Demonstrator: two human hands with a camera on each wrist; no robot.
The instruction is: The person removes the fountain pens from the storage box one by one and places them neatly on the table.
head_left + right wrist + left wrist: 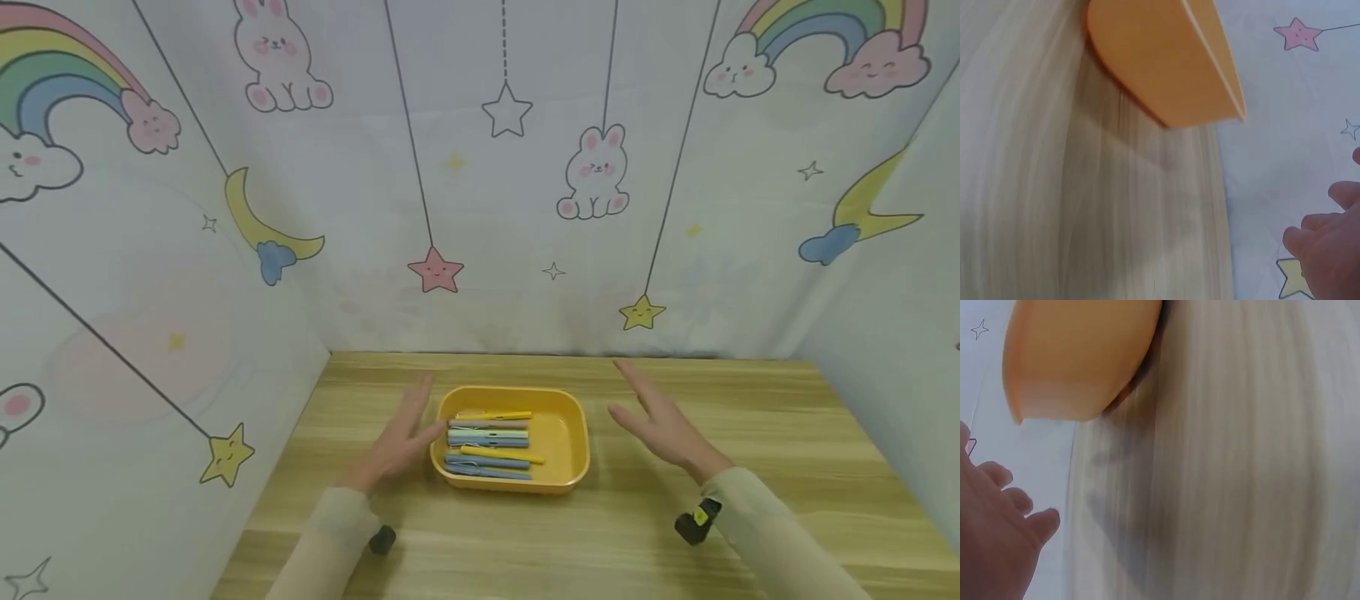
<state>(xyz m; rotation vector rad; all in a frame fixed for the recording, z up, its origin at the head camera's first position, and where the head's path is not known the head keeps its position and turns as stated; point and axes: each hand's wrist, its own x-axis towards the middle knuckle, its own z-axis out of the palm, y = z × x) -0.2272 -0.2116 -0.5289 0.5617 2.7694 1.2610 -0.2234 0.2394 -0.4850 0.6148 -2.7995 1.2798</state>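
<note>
A yellow plastic basket (561, 437) stands on the table with several pens in its left part. Among these are a yellow pen (502, 455) and a blue pen (487, 472), all lying roughly crosswise. My left hand (396, 440) is just left of the basket, its fingers extended and its thumb tip right at the rim in the head view. To the right, apart from the basket, my right hand (666, 429) hovers with straight fingers and spread thumb. Neither hand holds anything. Both wrist views show the basket's outer wall (1079, 356) beyond the fingers.
The wood-grain table (570, 550) ends at a white cloth backdrop (495, 208) printed with stars, rabbits and rainbows. Further cloth walls rise at the left and right. A small black device (697, 521) is on the right wrist, another (382, 540) on the left.
</note>
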